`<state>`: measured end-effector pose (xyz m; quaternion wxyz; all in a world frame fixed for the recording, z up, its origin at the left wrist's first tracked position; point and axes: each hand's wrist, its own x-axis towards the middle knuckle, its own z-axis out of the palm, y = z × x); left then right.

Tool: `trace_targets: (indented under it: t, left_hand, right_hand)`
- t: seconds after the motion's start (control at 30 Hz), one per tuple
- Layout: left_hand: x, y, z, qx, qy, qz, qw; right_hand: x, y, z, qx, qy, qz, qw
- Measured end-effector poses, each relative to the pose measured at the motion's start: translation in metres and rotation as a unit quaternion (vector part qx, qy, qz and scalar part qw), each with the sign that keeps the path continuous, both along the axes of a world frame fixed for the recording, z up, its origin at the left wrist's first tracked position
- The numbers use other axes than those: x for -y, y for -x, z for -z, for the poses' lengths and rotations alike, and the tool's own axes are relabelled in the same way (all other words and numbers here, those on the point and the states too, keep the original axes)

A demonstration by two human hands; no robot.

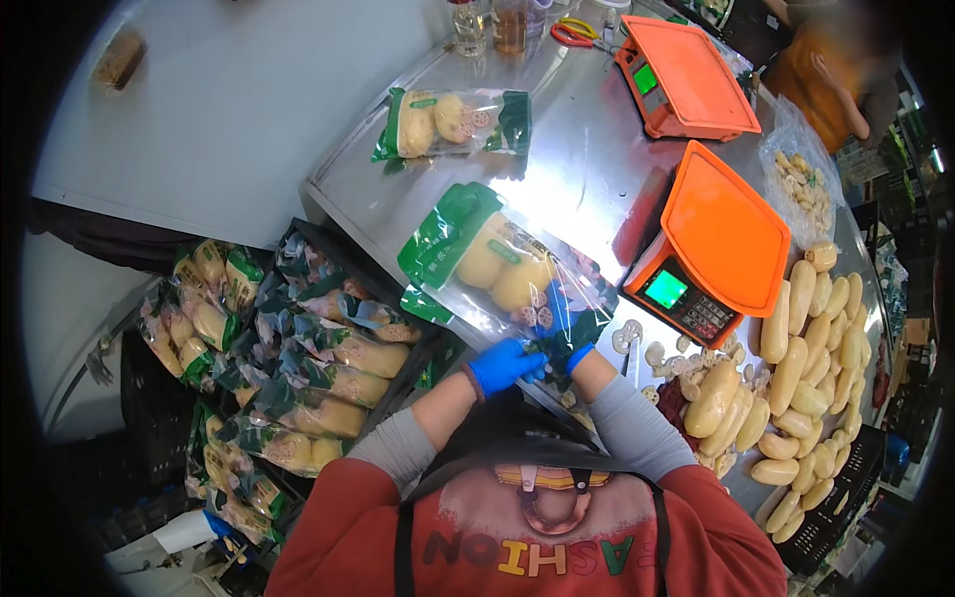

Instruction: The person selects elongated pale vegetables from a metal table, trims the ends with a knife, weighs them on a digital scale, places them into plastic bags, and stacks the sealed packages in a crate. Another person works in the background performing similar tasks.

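Observation:
My left hand (505, 366), in a blue glove, is closed on the near end of a clear-and-green bag (477, 254) holding pale lotus root pieces. My right hand (562, 338), also gloved, is at the same end, partly seen through the plastic, its fingers gripping the bag. Farther back on the steel table (348, 179) lies another filled bag (448, 124). An orange scale (726, 229) stands just right of my hands. Loose slices (627, 338) and a heap of peeled lotus roots (816, 358) lie to the right.
Dark crates of packed bags (328, 358) sit at the left. A second orange scale (684, 70), scissors (575, 33), drink containers (507, 28) and a plastic bag of slices (801, 179) are farther back. Another person (811, 85) is at upper right.

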<state>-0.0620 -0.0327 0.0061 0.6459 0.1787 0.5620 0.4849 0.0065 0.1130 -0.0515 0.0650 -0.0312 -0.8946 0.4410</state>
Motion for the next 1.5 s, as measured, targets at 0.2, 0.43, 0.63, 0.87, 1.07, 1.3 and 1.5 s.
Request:
trace_targets:
  t: [0.2, 0.43, 0.63, 0.87, 1.07, 1.3, 1.5]
  left_hand:
    - [-0.017, 0.020, -0.059, 0.262, -0.110, -0.241, 0.928]
    - [0.016, 0.064, -0.142, 0.146, -0.232, -0.270, 0.923]
    - [0.063, 0.035, -0.158, 0.134, -0.242, -0.243, 0.930]
    - [0.119, 0.010, -0.121, 0.171, -0.256, -0.253, 0.917]
    - [0.147, -0.017, -0.101, 0.409, -0.127, -0.352, 0.833]
    - [0.164, -0.024, -0.061, 0.300, -0.299, -0.421, 0.802]
    - [0.205, 0.033, -0.100, 0.184, -0.185, -0.640, 0.722]
  right_hand:
    - [-0.038, -0.010, -0.065, -0.050, -0.139, -0.004, 0.989]
    - [-0.024, -0.026, -0.189, -0.212, 0.074, 0.269, 0.937]
    - [0.009, 0.005, -0.173, -0.102, 0.252, 0.045, 0.961]
    - [0.043, 0.022, -0.184, 0.033, 0.437, 0.021, 0.898]
    - [0.073, 0.048, -0.208, -0.205, 0.147, -0.125, 0.960]
    - [0.135, 0.069, -0.229, -0.203, -0.091, -0.438, 0.871]
    - [0.143, 0.070, -0.230, -0.246, -0.008, -0.305, 0.920]
